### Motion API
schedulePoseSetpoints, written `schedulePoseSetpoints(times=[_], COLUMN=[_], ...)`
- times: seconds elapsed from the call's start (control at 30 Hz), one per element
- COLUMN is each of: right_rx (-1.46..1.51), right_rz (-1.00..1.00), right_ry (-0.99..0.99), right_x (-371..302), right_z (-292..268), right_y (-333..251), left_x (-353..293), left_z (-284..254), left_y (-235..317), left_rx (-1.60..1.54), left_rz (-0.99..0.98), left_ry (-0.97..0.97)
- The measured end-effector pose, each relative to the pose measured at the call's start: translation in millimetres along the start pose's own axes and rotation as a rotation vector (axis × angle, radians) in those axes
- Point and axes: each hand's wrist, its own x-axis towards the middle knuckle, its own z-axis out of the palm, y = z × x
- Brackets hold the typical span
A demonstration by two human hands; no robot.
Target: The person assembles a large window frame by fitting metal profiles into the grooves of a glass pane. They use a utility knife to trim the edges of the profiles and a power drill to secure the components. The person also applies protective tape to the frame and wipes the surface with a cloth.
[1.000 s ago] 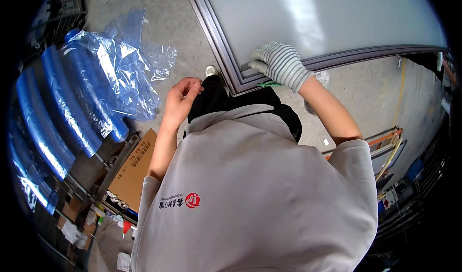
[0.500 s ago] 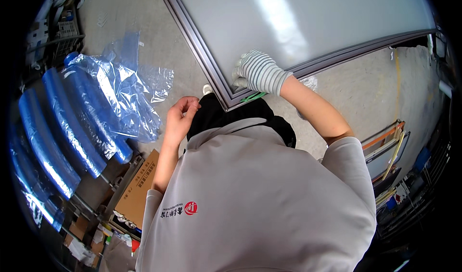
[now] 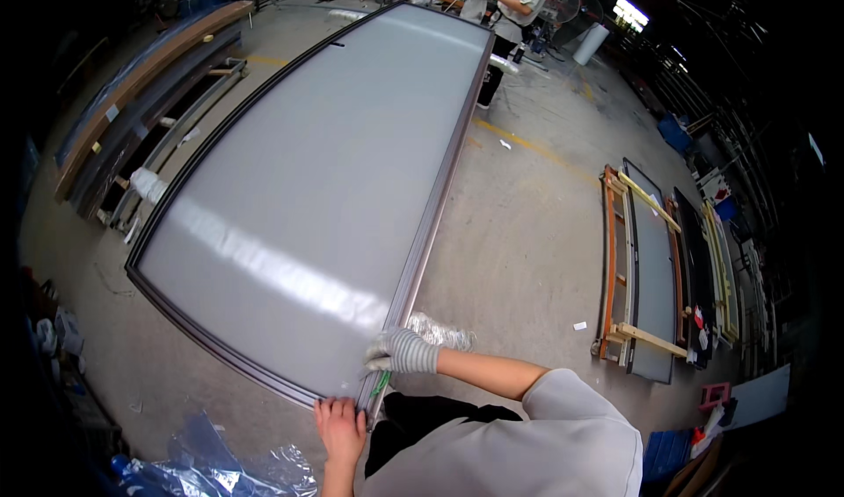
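A large framed panel (image 3: 316,171) with a pale grey pane and dark metal frame stretches away in front of me. My left hand (image 3: 341,428) is bare. It lies on the frame's near edge by the corner, its fingers extended over the profile. My right hand (image 3: 404,352), in a grey-and-white striped glove, is at the right side of the same corner. Its fingers are curled down at the pane's edge, and what they hold, if anything, is hidden. A green strip-like thing (image 3: 381,383) shows on the frame just below the glove.
Clear plastic wrap (image 3: 444,332) bulges beside the frame's right side. Blue film (image 3: 202,462) lies at the lower left. Racks with long profiles (image 3: 149,101) stand at left, a rack of framed panels (image 3: 646,268) at right. Another person (image 3: 519,9) stands beyond the panel's far end.
The view has lifted and now takes in the whole panel. My left hand has gone from beside the corner onto the frame. My right hand stays near the same corner.
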Motion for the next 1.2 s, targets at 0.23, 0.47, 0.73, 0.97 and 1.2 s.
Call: schedulePoseSetpoints(times=[0.23,0.47,0.73,0.97,1.2], right_rx=[0.303,0.83,0.918,0.766,0.778], right_rz=[0.376,0.704,0.771,0.817,0.705], right_ry=[0.303,0.416,0.292,0.369,0.358], right_x=[-132.8,-204.3,-297.6,-306.1,-256.5], right_z=[-19.1,-50.3,-176.4,-263.4,-323.1], right_y=[27.9,141.0,270.9,339.9,406.2], left_x=[13.3,96.5,254.9,356.0,500.8], left_z=[37.4,74.3,157.2,183.7,216.8], left_y=[33.6,93.2,162.0,210.5,231.5], left_rx=[-0.112,-0.05,0.158,0.234,0.158], left_rz=[-0.212,-0.18,-0.277,-0.336,-0.228], left_ry=[-0.04,0.192,0.306,0.266,0.321])
